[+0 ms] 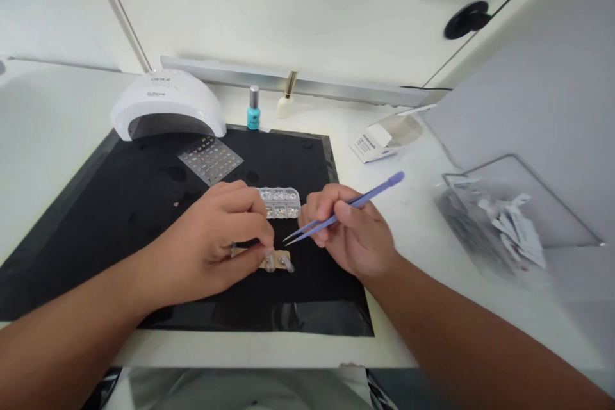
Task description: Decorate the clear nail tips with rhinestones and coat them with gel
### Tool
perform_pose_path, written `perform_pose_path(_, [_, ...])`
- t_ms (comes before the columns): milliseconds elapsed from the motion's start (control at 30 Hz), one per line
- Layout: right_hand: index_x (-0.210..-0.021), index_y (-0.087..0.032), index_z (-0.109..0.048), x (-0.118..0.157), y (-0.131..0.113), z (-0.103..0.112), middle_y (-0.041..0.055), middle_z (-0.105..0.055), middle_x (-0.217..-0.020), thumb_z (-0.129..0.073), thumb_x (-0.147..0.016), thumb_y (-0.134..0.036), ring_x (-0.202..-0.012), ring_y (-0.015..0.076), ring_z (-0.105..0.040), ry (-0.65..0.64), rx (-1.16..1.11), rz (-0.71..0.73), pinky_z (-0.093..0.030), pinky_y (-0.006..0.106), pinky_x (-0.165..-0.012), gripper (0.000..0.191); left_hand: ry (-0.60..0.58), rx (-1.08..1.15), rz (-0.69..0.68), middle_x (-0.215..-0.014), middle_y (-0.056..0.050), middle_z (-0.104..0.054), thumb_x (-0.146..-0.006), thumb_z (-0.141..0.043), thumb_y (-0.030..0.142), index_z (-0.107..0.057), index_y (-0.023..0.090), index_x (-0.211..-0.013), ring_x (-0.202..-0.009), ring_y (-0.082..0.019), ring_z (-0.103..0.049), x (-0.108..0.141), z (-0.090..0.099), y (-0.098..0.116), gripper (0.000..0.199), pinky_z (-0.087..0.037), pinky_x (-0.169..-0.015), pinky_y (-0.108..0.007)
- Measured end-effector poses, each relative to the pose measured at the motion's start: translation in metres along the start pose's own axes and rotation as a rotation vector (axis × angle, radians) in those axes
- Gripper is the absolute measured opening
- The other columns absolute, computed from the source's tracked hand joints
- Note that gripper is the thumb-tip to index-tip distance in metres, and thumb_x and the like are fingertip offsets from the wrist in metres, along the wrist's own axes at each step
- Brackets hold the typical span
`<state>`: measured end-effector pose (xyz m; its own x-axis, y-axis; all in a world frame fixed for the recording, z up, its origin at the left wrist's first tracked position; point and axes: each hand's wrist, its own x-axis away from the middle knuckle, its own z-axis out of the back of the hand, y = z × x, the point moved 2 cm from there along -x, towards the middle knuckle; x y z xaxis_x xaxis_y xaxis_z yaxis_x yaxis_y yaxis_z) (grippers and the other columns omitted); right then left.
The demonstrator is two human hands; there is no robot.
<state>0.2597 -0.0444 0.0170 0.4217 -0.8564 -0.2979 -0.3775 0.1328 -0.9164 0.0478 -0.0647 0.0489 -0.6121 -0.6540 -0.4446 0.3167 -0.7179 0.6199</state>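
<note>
Gripping purple tweezers in closed fingers, the right hand sits at three o'clock of the left hand, curled over nail tips, its grip unclear; the nail lamp has blurred lettering.

I see white cabinet doors with black handles above a white desk, and a gray panel to my right.

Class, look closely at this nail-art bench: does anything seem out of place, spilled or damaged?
One thing stands out: a torn-open paper sachet lies on the white desk, off the black mat, beyond the right hand holding purple tweezers. Its ripped wrapper looks discarded.
</note>
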Motion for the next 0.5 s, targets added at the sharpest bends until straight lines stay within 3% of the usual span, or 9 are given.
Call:
perform_pose_path(133, [-0.088,-0.020,-0.073,0.006,-0.018,-0.003,-0.0001,-0.059,-0.065,-0.069,-0.096,-0.039,-0.055,0.0125,-0.051,0.022,0.069,0.192,-0.040,0.028,-0.054,0.021,0.145,0.215,0.187,-0.087,0.001,-0.061,-0.091,-0.065,0.010,-0.066,0.023,-0.085,-0.080,-0.013,-0.058,0.006,0.018,0.002,0.014,-0.046,-0.069,-0.030])
perform_pose_path(267, [-0.101,-0.023,-0.076,0.015,-0.025,-0.009,0.0037,-0.063,-0.071,-0.065,-0.099,-0.036,-0.060,0.0167,-0.055,-0.031,0.297,0.422,-0.043,0.032,-0.054,0.018,0.333,0.374,0.310,-0.086,0.000,-0.062,-0.089,-0.073,0.017,-0.068,0.026,-0.083,-0.090,-0.018,-0.059,0.014,0.034,-0.001,0.012,-0.044,-0.069,-0.032])
perform_pose_path(500, [-0.112,-0.022,-0.067,0.020,-0.034,-0.020,0.0043,-0.058,-0.076,-0.053,-0.104,-0.034,-0.067,0.0185,-0.059,-0.217,0.556,0.566,-0.051,0.035,-0.061,0.020,0.206,0.433,0.400,-0.083,0.000,-0.060,-0.084,-0.071,0.017,-0.068,0.024,-0.075,-0.085,-0.016,-0.056,0.009,0.025,0.000,0.012,-0.043,-0.066,-0.030])
